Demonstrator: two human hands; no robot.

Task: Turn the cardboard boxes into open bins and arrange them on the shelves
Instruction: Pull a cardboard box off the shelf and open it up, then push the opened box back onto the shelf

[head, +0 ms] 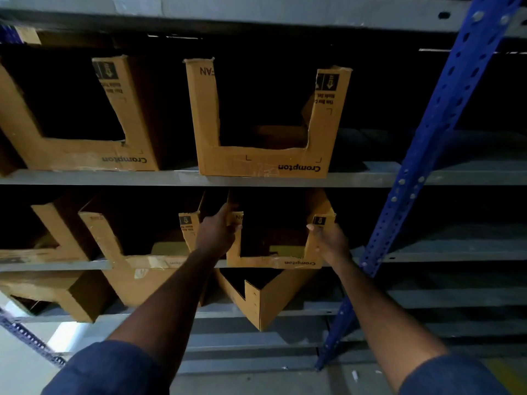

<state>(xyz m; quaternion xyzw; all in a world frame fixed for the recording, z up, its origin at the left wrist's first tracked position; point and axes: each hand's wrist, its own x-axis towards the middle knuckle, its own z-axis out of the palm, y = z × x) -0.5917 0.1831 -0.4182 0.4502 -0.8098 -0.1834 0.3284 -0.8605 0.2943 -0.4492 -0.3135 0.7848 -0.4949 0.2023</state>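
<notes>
The grey shelves (85, 178) carry 2 cut bins (262, 163) above and more below, beside the blue upright (427, 132); the held bin (273, 262) sits on the middle shelf's front edge, cut-out mouth facing the person, its long axis seemingly running back into the dark bay; left hand (218, 232) and right hand (330, 242) each clamp a side wall, fingers curled round it, likely to square it in line

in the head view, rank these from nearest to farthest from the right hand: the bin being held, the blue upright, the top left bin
1. held bin, its right wall gripped by the right hand
2. blue upright, just right of that hand
3. top left bin, a shelf higher, far left
</notes>
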